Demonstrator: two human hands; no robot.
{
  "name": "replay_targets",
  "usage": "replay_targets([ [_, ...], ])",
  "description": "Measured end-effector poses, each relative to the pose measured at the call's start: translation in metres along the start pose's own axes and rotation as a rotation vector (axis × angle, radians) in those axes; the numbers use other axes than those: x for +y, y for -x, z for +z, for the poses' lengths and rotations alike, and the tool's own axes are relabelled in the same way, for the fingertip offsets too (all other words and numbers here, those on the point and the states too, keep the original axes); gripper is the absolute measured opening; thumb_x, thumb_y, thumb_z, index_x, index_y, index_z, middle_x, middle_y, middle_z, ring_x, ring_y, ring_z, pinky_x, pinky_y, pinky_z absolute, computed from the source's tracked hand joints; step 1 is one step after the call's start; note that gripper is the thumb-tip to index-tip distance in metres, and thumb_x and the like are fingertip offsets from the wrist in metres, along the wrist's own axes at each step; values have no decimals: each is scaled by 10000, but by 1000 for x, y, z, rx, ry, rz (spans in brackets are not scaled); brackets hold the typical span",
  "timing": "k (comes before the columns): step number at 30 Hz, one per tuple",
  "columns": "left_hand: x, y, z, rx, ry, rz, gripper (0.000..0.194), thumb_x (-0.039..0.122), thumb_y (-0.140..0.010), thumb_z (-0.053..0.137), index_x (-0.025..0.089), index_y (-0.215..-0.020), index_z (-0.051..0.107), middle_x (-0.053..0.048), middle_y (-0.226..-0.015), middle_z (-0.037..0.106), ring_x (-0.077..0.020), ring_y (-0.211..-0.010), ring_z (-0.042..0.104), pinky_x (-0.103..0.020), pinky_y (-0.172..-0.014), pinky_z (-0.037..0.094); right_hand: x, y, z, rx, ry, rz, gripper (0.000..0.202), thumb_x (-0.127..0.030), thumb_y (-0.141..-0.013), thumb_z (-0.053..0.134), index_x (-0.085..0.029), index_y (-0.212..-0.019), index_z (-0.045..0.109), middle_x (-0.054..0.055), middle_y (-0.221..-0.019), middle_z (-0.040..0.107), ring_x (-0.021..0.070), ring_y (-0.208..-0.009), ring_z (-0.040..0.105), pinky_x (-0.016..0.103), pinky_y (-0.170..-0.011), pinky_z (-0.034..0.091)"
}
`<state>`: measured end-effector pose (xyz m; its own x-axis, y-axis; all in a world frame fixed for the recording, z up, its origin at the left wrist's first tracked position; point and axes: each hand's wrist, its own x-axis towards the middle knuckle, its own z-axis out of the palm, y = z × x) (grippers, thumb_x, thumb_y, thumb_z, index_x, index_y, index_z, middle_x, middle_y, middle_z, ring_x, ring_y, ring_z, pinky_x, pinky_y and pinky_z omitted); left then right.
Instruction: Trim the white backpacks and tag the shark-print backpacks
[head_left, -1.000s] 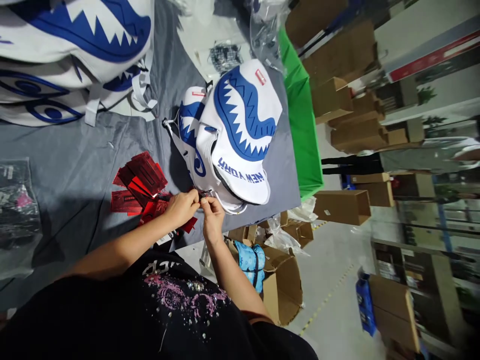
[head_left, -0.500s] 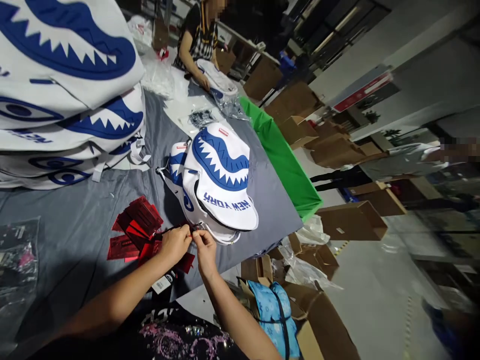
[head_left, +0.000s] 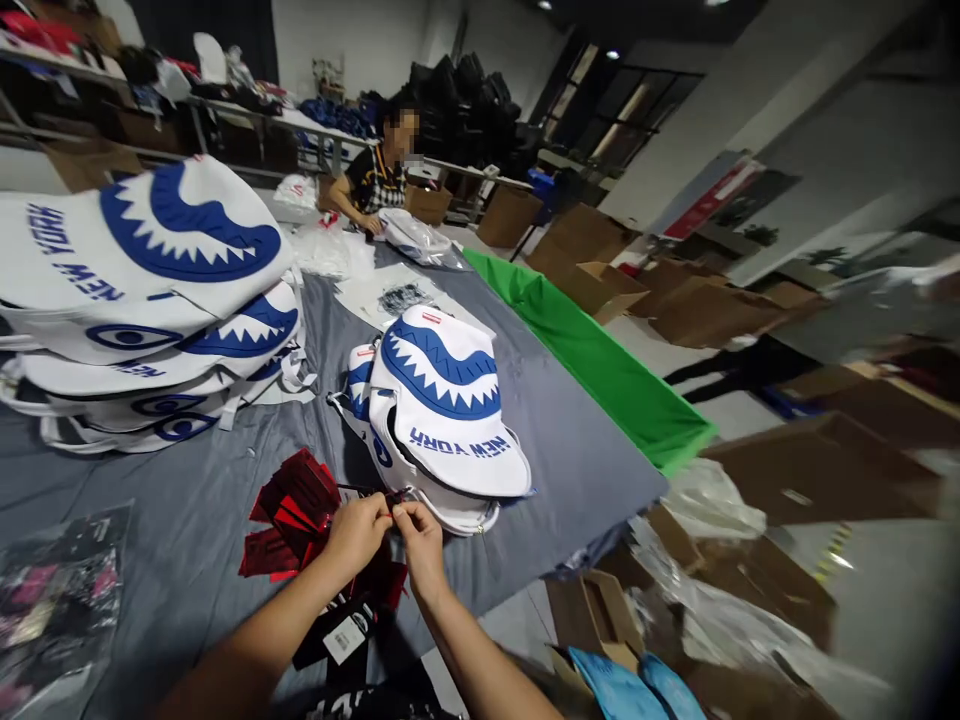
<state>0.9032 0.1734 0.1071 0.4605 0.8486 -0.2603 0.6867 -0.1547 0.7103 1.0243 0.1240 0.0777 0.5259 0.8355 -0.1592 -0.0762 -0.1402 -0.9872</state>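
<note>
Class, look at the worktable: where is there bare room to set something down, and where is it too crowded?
Two patches of grey cloth look mostly bare: one between the middle backpack and the green bin, one between the stacked backpacks, red tags and clear packet. Crowded: around the left hand and right hand, where tags and backpack lie close.

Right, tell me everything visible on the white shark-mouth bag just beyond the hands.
The white bag looks like fabric, with a blue, white-toothed shark mouth, a small red label and blue NEW YORK lettering, upside down in this view. A blue eye partly shows on its side. It rests on the grey-covered table beside a smaller matching bag. The left hand and right hand pinch something tiny at its near edge; contact with the bag is unclear.
</note>
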Motion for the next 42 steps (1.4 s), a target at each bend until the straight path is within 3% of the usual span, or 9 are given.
replay_targets([
  [7, 21, 17, 24, 114, -10, -147, 199, 181, -927, 498, 225, -801, 645, 0, -822, 731, -163, -803, 675, -245, -694, 396, 15, -14, -17, -208, -133, 113, 277, -452, -660, 761, -196, -621, 663, -15, -621, 616, 165, -646, 530, 300, -685, 433],
  [10, 30, 24, 33, 199, -57, -250, 193, 189, -918, 482, 203, -834, 655, -42, -864, 732, -193, -825, 666, -267, -705, 381, 15, -14, -23, -249, -168, 176, 263, -435, -620, 757, -190, -600, 665, -12, -623, 620, 163, -664, 524, 293, -688, 427],
  [15, 37, 30, 44, 188, -27, -275, 264, 248, -957, 451, 195, -809, 663, -10, -775, 706, -153, -729, 635, -238, -674, 390, 8, -13, -28, -304, -218, 264, 251, -426, -589, 738, -199, -571, 633, -24, -588, 587, 149, -630, 497, 283, -652, 414],
  [19, 39, 31, 46, 298, -69, -334, 160, 207, -916, 489, 184, -883, 644, -23, -818, 697, -161, -754, 623, -244, -672, 365, 3, -15, -29, -338, -238, 296, 244, -417, -570, 746, -194, -576, 646, -21, -601, 594, 145, -639, 495, 284, -663, 411],
  [23, 41, 32, 43, 231, -61, -287, 207, 231, -946, 475, 210, -852, 657, 2, -772, 698, -152, -733, 634, -235, -665, 373, 1, -15, -30, -363, -248, 323, 254, -421, -563, 759, -196, -581, 642, -20, -597, 597, 152, -626, 510, 294, -654, 422],
  [27, 44, 33, 41, 286, -136, -356, 152, 198, -927, 498, 192, -887, 645, -42, -866, 723, -185, -808, 656, -257, -673, 337, -1, -15, -30, -360, -243, 333, 256, -409, -553, 777, -193, -570, 642, -25, -596, 596, 140, -625, 493, 279, -641, 403],
  [31, 44, 33, 40, 224, -156, -328, 168, 223, -958, 496, 223, -903, 655, -5, -858, 736, -159, -808, 672, -239, -675, 352, -3, -16, -28, -365, -248, 353, 275, -417, -539, 790, -192, -566, 633, -26, -589, 594, 142, -629, 492, 276, -642, 408],
  [36, 44, 32, 37, 246, -248, -372, 182, 221, -970, 478, 199, -960, 659, -54, -939, 746, -210, -878, 694, -267, -680, 349, -7, -16, -28, -385, -240, 405, 261, -414, -524, 752, -203, -558, 602, -34, -568, 557, 134, -596, 456, 274, -612, 375],
  [42, 40, 33, 36, 155, -317, -332, 252, 281, -1009, 436, 250, -1010, 686, -29, -985, 765, -197, -928, 710, -255, -712, 398, -11, -20, -26, -426, -203, 455, 287, -451, -522, 730, -215, -559, 571, -29, -573, 545, 141, -602, 451, 288, -632, 375],
])
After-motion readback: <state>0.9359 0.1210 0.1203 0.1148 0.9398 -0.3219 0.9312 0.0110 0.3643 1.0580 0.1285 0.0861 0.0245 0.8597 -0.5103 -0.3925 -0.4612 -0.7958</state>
